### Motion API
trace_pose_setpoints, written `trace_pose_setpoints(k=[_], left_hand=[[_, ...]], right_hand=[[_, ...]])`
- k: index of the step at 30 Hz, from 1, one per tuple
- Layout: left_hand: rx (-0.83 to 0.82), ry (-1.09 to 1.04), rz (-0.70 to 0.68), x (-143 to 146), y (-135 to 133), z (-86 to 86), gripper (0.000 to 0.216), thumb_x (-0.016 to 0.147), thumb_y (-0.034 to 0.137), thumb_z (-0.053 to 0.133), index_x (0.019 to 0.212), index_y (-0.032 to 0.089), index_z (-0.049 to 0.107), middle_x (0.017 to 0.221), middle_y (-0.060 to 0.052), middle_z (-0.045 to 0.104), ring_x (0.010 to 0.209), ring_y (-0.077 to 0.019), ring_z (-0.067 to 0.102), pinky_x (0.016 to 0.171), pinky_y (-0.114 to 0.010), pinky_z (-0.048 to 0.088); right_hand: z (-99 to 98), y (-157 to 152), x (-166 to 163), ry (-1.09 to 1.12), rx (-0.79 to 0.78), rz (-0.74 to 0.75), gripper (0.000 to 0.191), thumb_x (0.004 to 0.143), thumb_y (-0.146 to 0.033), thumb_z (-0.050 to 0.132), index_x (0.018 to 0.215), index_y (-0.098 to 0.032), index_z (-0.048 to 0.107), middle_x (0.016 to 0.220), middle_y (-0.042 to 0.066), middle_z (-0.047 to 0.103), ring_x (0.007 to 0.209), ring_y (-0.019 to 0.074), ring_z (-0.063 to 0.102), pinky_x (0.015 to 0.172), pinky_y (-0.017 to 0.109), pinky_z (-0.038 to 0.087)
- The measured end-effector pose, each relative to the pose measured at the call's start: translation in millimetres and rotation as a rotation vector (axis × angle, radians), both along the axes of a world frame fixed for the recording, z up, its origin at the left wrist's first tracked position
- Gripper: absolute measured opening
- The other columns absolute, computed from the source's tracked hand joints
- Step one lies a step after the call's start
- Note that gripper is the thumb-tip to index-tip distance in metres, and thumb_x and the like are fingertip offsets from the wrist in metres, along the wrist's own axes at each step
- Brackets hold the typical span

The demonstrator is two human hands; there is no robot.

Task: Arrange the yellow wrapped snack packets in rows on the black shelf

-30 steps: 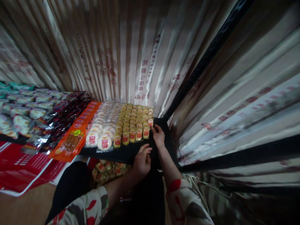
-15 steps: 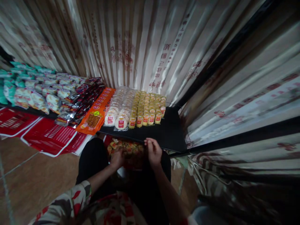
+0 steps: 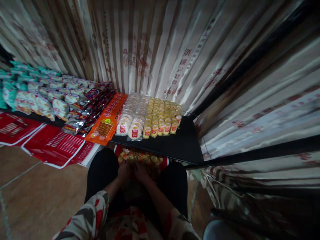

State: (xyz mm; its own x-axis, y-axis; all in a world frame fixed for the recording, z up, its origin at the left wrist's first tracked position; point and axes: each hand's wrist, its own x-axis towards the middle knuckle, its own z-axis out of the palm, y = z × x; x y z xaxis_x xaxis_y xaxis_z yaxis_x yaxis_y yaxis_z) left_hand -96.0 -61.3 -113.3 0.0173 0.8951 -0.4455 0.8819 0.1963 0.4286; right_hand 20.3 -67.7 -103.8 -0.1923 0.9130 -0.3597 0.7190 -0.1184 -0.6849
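Note:
Both my hands are low between my knees, in a dim red container of small yellow-and-red wrapped snacks (image 3: pixel 140 158) under the front of the black shelf (image 3: pixel 175 146). My left hand (image 3: pixel 124 170) and my right hand (image 3: pixel 140 171) lie side by side among the snacks, knuckles up, fingers curled downward. What the fingers hold is hidden in the dark. On the shelf above stand rows of small yellow packets (image 3: pixel 162 116) beside round white cakes in clear wrap (image 3: pixel 131 116).
Left of the cakes lie orange packets (image 3: pixel 106 121), dark glossy packets (image 3: pixel 87 106) and green-white bags (image 3: pixel 32 96). Red printed sheets (image 3: pixel 55 148) hang off the shelf front. Draped shiny curtain (image 3: pixel 155 50) walls the back and right. Brown floor at the left.
My hands left the shelf's front edge by the yellow packets and dropped into the container below. The view tilted down and back, showing more floor and my lap.

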Motion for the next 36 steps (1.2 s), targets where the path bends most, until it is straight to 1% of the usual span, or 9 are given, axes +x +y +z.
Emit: trace_pose_setpoints(k=[6,12,15,18,25,27,31,34,36], left_hand=[[0.017,-0.037,0.050,-2,6,2.4,0.033,0.084,0.014,0.040,0.113,0.011,0.055,0.114,-0.014,0.059,0.109,-0.0203,0.054,0.092,-0.028,0.038],[0.054,-0.134,0.074,-1,12,3.3,0.038,0.081,0.008,0.040,0.114,0.012,0.056,0.114,-0.012,0.062,0.108,-0.0173,0.055,0.094,-0.025,0.038],[0.068,-0.207,0.118,-1,14,6.2,0.040,0.079,0.007,0.040,0.115,0.013,0.056,0.115,-0.011,0.062,0.109,-0.0172,0.055,0.094,-0.025,0.039],[0.088,-0.244,0.132,-2,11,5.4,0.040,0.078,0.007,0.039,0.113,0.012,0.058,0.114,-0.012,0.062,0.107,-0.0196,0.056,0.094,-0.029,0.040],[0.240,-0.362,0.093,-6,3,-2.4,0.039,0.073,0.008,0.042,0.106,0.016,0.060,0.108,-0.009,0.064,0.107,-0.0217,0.055,0.097,-0.037,0.041],[0.227,-0.391,0.081,-7,2,-0.4,0.038,0.075,0.010,0.042,0.108,0.016,0.058,0.112,-0.010,0.062,0.109,-0.0211,0.055,0.097,-0.037,0.040],[0.172,-0.506,0.067,-3,1,6.2,0.036,0.075,0.016,0.048,0.109,0.017,0.056,0.115,-0.010,0.061,0.111,-0.0217,0.054,0.097,-0.038,0.041],[0.097,-0.656,0.112,4,0,12.8,0.035,0.070,0.014,0.053,0.104,0.014,0.057,0.105,-0.010,0.065,0.099,-0.0209,0.061,0.088,-0.034,0.047],[0.052,-0.706,0.177,10,-1,19.1,0.032,0.068,0.015,0.056,0.100,0.014,0.057,0.094,-0.008,0.068,0.087,-0.0191,0.064,0.079,-0.031,0.050]], right_hand=[[-14.6,8,-10,0.051,-0.125,-0.038,0.050,0.079,-0.007,0.039,0.129,-0.012,0.045,0.132,0.014,0.048,0.123,0.0216,0.044,0.103,0.037,0.033],[-19.1,16,-16,0.121,-0.055,-0.096,0.043,0.082,-0.010,0.039,0.121,-0.018,0.054,0.122,0.010,0.058,0.117,0.0206,0.050,0.100,0.037,0.037],[-18.4,17,-17,0.092,-0.050,-0.167,0.044,0.083,-0.010,0.033,0.121,-0.018,0.053,0.124,0.011,0.056,0.119,0.0209,0.048,0.100,0.038,0.037],[-15.6,16,-14,0.068,-0.004,-0.182,0.042,0.080,-0.010,0.039,0.118,-0.019,0.056,0.123,0.011,0.056,0.118,0.0221,0.049,0.100,0.038,0.036],[9.9,13,18,0.081,0.019,-0.155,0.035,0.070,-0.010,0.051,0.102,-0.020,0.062,0.102,0.006,0.067,0.095,0.0196,0.062,0.087,0.031,0.045],[21.0,12,32,0.159,0.057,-0.118,0.028,0.073,-0.015,0.052,0.099,-0.019,0.063,0.098,0.006,0.068,0.091,0.0187,0.063,0.084,0.030,0.047],[41.4,10,58,0.239,0.120,-0.070,0.032,0.073,-0.022,0.056,0.105,-0.021,0.062,0.105,0.005,0.066,0.098,0.0195,0.060,0.088,0.034,0.045],[53.4,7,70,0.284,0.193,-0.066,0.032,0.072,-0.021,0.056,0.104,-0.020,0.062,0.107,0.005,0.064,0.101,0.0194,0.058,0.091,0.035,0.044],[58.4,4,74,0.353,0.227,-0.112,0.035,0.072,-0.021,0.055,0.107,-0.020,0.061,0.108,0.006,0.064,0.101,0.0187,0.058,0.091,0.035,0.044]])
